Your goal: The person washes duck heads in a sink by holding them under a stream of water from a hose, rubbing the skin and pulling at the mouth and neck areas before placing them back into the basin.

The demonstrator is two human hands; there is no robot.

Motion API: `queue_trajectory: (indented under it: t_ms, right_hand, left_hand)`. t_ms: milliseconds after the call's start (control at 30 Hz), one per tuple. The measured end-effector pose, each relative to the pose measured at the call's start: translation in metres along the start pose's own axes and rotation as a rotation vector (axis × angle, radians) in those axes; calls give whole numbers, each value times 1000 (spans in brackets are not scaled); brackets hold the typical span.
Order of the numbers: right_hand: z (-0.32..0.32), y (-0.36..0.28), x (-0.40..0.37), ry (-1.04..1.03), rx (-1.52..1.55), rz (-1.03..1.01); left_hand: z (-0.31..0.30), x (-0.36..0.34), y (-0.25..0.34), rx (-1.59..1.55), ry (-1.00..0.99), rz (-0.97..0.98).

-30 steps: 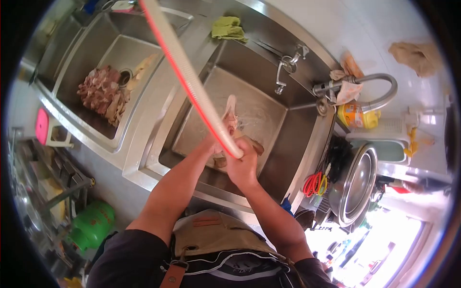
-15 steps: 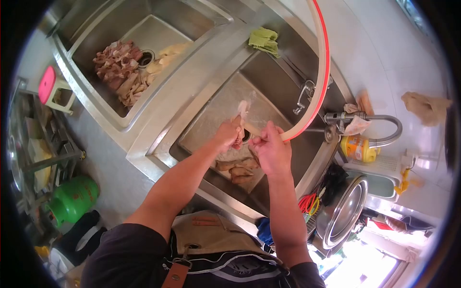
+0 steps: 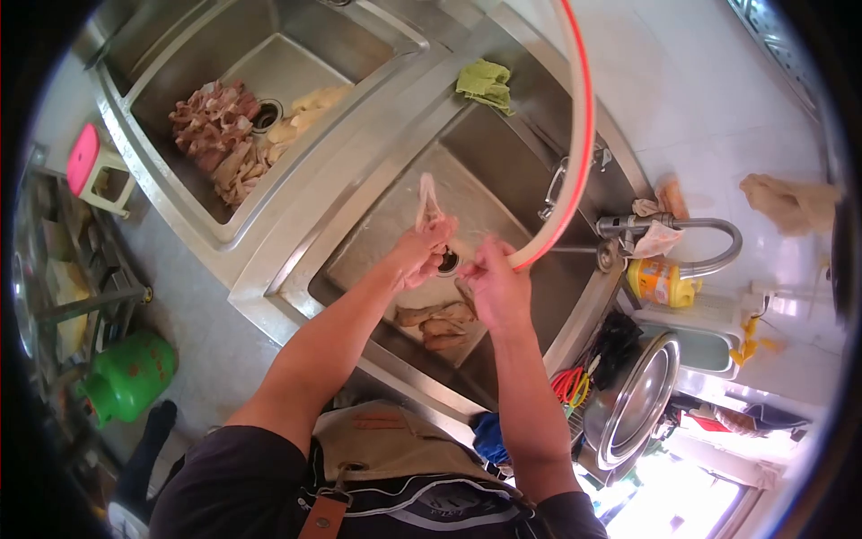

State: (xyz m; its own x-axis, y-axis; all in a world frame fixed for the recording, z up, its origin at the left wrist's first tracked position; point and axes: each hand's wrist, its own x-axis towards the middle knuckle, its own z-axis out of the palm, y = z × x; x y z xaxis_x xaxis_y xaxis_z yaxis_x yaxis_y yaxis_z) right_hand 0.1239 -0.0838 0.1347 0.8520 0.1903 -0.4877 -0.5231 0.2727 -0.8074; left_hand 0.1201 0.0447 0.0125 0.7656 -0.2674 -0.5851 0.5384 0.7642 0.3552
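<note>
My left hand (image 3: 420, 258) is closed around a pale raw poultry piece (image 3: 429, 202), whose narrow end points away from me over the right-hand steel sink basin (image 3: 364, 247). Close by on the right, my right hand (image 3: 499, 287) grips a whitish hose with a red stripe (image 3: 582, 135). The hose arcs down from the top of the view, and its end points toward the left hand and the drain (image 3: 448, 260). Several brownish poultry pieces (image 3: 442, 325) lie on the basin floor, below and between my hands. Fingertips of the left hand are partly hidden.
Pinkish meat pieces (image 3: 211, 126) and paler, yellowish ones (image 3: 310, 110) lie in the left basin. A green cloth (image 3: 485, 85) rests on the far ledge. Along the right stand a faucet (image 3: 732, 234), a yellow bottle (image 3: 660, 280) and a steel bowl (image 3: 636, 400). A green gas cylinder (image 3: 130, 377) stands on the floor.
The poultry piece has tilted leftward, and its narrow end now shows more clearly. Both hands remain closed on what they hold. The whole view has shifted slightly.
</note>
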Motion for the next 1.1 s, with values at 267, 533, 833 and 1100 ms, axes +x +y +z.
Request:
queue_trajectory:
  t_ms: [267,533,833,1100]
  right_hand:
    - [4,-6,-6,21,-22,-20]
    - [-1,-9,-6,34,-32,-15]
    - [6,-11,-32,74,-392,-256]
    - [-19,15,-14,395,-548,-367]
  left_hand:
    - [13,-6,22,27,-89,-112]
    - [35,2,29,227,94,256]
    - [30,9,13,627,-142,200]
    - [60,10,-23,509,-117,-75]
